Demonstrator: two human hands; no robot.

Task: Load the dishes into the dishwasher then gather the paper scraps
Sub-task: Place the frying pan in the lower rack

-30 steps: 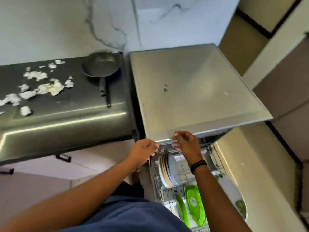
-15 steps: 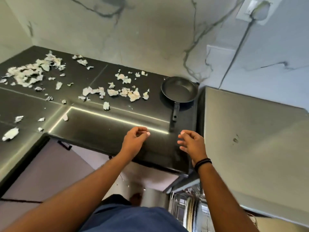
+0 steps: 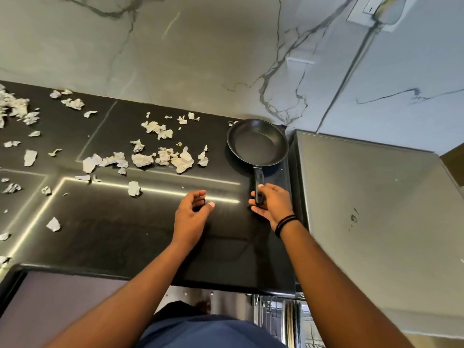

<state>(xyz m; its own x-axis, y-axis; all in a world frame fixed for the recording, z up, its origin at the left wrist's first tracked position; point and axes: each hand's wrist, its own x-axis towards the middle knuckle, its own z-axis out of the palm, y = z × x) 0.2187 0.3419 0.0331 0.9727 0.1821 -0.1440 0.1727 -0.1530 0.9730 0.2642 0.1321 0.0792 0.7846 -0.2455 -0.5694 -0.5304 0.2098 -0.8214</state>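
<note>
Bare black counter toward near edge; right hand curling round pan handle, left hand loosely curled, holding nothing.

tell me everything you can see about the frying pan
The pan is small, round and black, dull as if non-stick, and looks empty. It sits upright on the dark counter at its back right corner, near the wall. Its straight black handle points toward the person, whose right hand curls around the handle's end.
</note>
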